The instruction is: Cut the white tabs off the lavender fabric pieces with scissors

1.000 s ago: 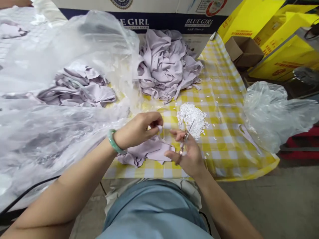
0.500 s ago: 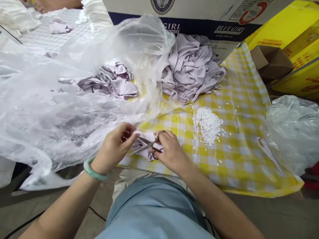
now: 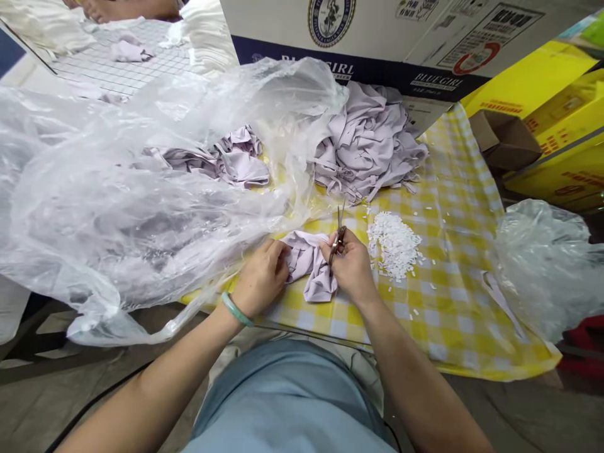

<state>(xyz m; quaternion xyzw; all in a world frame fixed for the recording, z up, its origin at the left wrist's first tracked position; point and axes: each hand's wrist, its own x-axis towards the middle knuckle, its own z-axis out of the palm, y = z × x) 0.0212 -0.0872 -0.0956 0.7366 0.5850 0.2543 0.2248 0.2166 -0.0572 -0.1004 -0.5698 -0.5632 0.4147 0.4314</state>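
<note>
- Yellow checked tablecloth (image 3: 443, 296) covers the worktable across the middle of the frame, and its near edge runs just in front of the person's lap.
- Fingers of the right hand (image 3: 352, 267) are closed around the handles of small scissors (image 3: 338, 229). The blades point up toward the top of the frame, away from the cloth (it seems they are parked this way so the same fingers can also touch the fabric).
- Fingers of the left hand (image 3: 259, 280) are curled and pinch the left edge of a small lilac cloth (image 3: 311, 270), which lies crumpled on the tablecloth between both hands, at centre frame. A green bracelet (image 3: 236, 309) sits on this wrist.
- Just right of the right hand is a pile of white bits (image 3: 394, 244), kept apart from the fabric.
- Above, a heap of lilac cloths (image 3: 368, 148) rests against a cardboard box (image 3: 377, 38).
- A big clear plastic bag (image 3: 117, 207) fills the left side, with more lilac cloth inside it.
- Another plastic bag (image 3: 542, 264) lies at right.
</note>
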